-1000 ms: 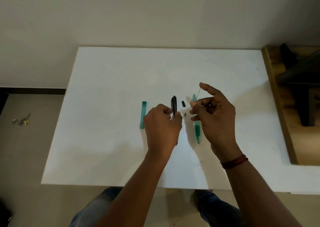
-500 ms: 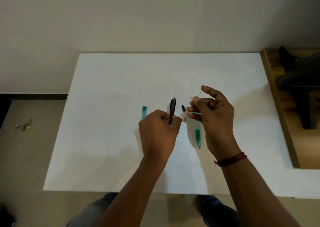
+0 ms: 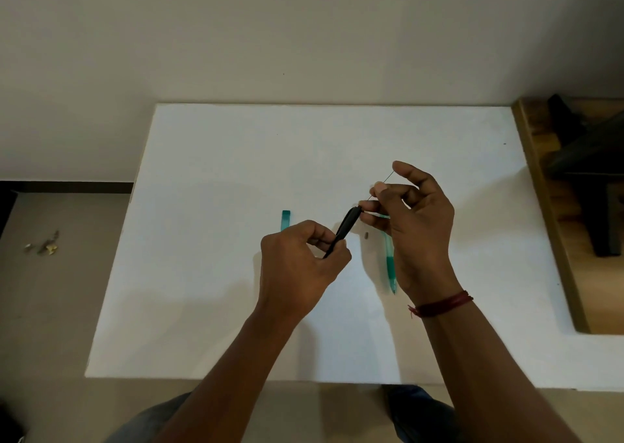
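Left hand (image 3: pixel 300 267) fingers clenched round black pen barrel (image 3: pixel 344 228), tilted above counter (image 3: pixel 219 172). Right hand (image 3: pixel 415 226) fingers pinched thin refill (image 3: pixel 388 176) at barrel's upper end. Teal pen (image 3: pixel 390 263) lay under right hand; teal cap (image 3: pixel 285 219) just beyond left hand.

Dim, warm indoor light, flat overall. Table (image 3: pixel 209 179) is the brightest area, bluish-white, no glare. Soft, faint shadows fall left of and below left hand (image 3: pixel 297 273) and right hand (image 3: pixel 415 226), so the light seems to come from above and to the right. Wall (image 3: pixel 304 37) is evenly lit, floor (image 3: pixel 60 290) darker. Corners darken, the bottom left most. Wide-angle stretch splays the table edges. Image is soft: pen (image 3: pixel 344 230) shows slightly smeared edges, rod (image 3: pixel 388 176) barely resolves.
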